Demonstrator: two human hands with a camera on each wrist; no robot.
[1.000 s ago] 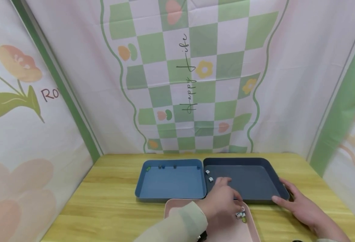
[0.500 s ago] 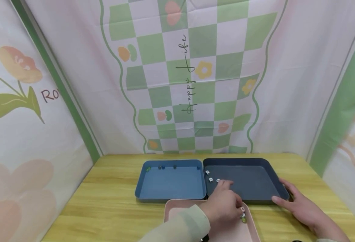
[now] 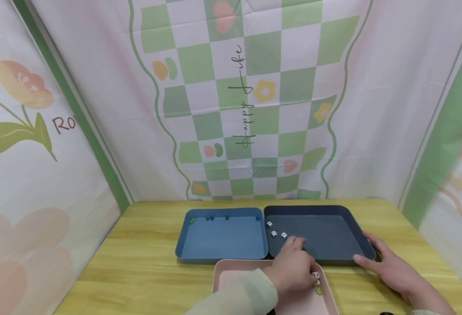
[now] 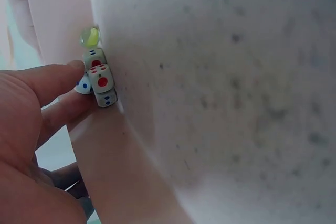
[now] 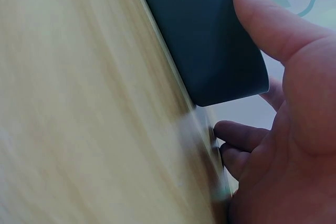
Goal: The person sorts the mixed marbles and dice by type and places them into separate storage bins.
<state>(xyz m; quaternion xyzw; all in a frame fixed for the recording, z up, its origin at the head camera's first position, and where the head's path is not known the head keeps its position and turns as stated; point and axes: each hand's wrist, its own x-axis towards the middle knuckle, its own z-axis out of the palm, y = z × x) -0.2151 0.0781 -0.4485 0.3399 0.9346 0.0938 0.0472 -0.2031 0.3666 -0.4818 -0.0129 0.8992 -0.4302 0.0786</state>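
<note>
My left hand point(image 3: 294, 267) reaches into the pink tray point(image 3: 224, 264). Between its thumb and forefinger it pinches a white die with blue dots point(image 4: 83, 85), beside several other dice point(image 4: 102, 78) crowded against the tray wall. A clear marble with a yellow-green swirl point(image 4: 90, 36) lies by those dice. My right hand point(image 3: 396, 271) grips the near right corner of the dark tray point(image 3: 357, 234), its thumb on the near side and fingers along the right side. Toward the dark tray's left side lie three white dice point(image 3: 274, 234).
A blue tray point(image 3: 223, 256) stands left of the dark one, with several marbles point(image 3: 213, 217) along its far wall. All the trays sit on a wood-grain table point(image 3: 136, 262). A patterned curtain point(image 3: 250, 131) hangs behind the table.
A third die now lies in the dark tray, beside the two there before. My left hand has drawn back from there to the dice in the pink tray. The right hand stays put.
</note>
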